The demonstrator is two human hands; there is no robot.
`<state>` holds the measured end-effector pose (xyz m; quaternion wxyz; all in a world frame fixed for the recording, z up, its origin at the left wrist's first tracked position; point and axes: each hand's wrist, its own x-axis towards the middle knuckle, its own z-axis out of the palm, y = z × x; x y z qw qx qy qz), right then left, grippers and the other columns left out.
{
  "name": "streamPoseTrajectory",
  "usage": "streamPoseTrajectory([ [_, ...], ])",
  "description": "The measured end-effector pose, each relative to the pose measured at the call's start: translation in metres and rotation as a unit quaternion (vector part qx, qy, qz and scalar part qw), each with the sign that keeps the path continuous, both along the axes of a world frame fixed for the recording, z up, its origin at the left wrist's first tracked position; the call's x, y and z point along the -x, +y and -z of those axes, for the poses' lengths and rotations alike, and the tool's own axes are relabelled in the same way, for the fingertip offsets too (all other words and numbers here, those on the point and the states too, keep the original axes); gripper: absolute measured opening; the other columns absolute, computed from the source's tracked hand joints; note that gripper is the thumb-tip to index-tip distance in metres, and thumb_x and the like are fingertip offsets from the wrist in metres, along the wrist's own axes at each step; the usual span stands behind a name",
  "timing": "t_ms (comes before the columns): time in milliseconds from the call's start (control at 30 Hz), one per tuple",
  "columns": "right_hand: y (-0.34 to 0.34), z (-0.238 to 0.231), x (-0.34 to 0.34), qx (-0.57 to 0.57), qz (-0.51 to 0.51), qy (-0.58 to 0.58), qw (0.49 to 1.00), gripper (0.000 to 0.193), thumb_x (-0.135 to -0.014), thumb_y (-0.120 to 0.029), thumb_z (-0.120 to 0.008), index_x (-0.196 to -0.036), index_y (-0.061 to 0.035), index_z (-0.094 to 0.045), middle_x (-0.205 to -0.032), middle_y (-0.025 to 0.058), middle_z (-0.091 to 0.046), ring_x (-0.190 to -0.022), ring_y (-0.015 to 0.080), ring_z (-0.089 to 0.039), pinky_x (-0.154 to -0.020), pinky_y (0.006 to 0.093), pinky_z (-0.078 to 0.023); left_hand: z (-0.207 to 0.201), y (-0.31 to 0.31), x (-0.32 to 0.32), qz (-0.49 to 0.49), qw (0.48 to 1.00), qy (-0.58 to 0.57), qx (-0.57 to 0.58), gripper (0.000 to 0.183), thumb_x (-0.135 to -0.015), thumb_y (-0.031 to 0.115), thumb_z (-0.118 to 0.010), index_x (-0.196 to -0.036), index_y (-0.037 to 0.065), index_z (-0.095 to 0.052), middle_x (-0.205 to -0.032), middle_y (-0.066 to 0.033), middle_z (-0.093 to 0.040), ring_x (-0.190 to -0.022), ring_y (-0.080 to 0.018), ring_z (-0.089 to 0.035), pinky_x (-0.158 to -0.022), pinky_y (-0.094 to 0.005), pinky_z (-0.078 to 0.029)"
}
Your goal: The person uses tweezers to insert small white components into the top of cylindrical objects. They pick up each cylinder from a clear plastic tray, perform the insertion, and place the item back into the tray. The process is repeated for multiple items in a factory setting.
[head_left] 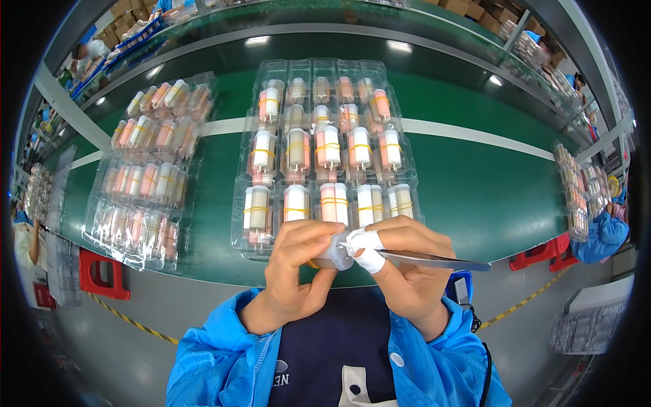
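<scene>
My left hand (298, 268) is closed around a bundle of cylinders (325, 261) with a yellow rubber band and a translucent cap (341, 251) at its end. That end is turned toward my right hand (410, 268). White tape wraps the thumb and a finger of my right hand, which is closed on slim metal tweezers (441, 260). Their broad end sticks out to the right, and the fingertips meet the cap; the exact tip is hard to make out. Just beyond my hands lies a clear plastic tray (239, 230) of similar banded white, pink and grey cylinder bundles (328, 146).
Stacked clear trays (102, 217) of bundles stand at left on the green worktable (468, 183). More trays (573, 197) are at the right end, near a person in blue (600, 237). Red stools (105, 275) stand below the table edge. A metal frame post (71, 105) rises at left.
</scene>
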<state>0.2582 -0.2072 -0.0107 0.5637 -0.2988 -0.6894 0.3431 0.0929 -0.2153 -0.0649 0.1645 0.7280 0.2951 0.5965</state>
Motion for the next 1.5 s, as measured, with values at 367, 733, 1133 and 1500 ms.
streamPoseTrajectory([
  [367,-0.002,0.018,-0.002,0.053,-0.016,0.173,0.983,0.018,-0.077,0.001,-0.069,-0.095,0.0025,-0.066,-0.090,0.0157,-0.065,-0.082,0.0203,-0.063,-0.073,0.0309,-0.050,-0.006,0.002,0.002,-0.047,0.998,-0.012,0.027,0.057,-0.059,-0.011,-0.072,-0.111,-0.001,-0.049,-0.108,-0.0200,-0.063,-0.097,-0.0322,-0.060,-0.083,-0.0381,-0.048],
  [733,-0.004,0.021,0.006,0.041,0.008,0.140,0.989,0.018,-0.078,-0.002,-0.071,-0.095,0.0018,-0.066,-0.089,0.0157,-0.067,-0.080,0.0197,-0.064,-0.069,0.0289,-0.051,-0.002,-0.002,-0.004,-0.040,0.997,-0.048,0.049,0.050,-0.064,-0.007,-0.075,-0.104,0.000,-0.046,-0.103,-0.0229,-0.064,-0.091,-0.0313,-0.063,-0.077,-0.0369,-0.051],
  [1133,-0.001,0.019,0.003,0.048,-0.003,0.111,0.993,0.017,-0.078,-0.001,-0.070,-0.094,0.0018,-0.067,-0.089,0.0157,-0.068,-0.081,0.0200,-0.066,-0.071,0.0291,-0.052,-0.005,0.002,-0.001,-0.036,0.999,-0.003,0.010,0.048,-0.065,-0.006,-0.075,-0.103,0.002,-0.047,-0.101,-0.0197,-0.065,-0.088,-0.0302,-0.062,-0.076,-0.0359,-0.048],
  [1500,-0.002,0.027,0.007,0.079,-0.015,0.171,0.982,0.015,-0.079,0.000,-0.069,-0.094,0.0025,-0.066,-0.089,0.0161,-0.068,-0.081,0.0198,-0.066,-0.071,0.0296,-0.052,-0.002,0.001,0.000,-0.044,0.999,-0.010,0.011,0.048,-0.064,-0.007,-0.074,-0.103,0.002,-0.048,-0.100,-0.0192,-0.065,-0.086,-0.0294,-0.062,-0.074,-0.0352,-0.048],
])
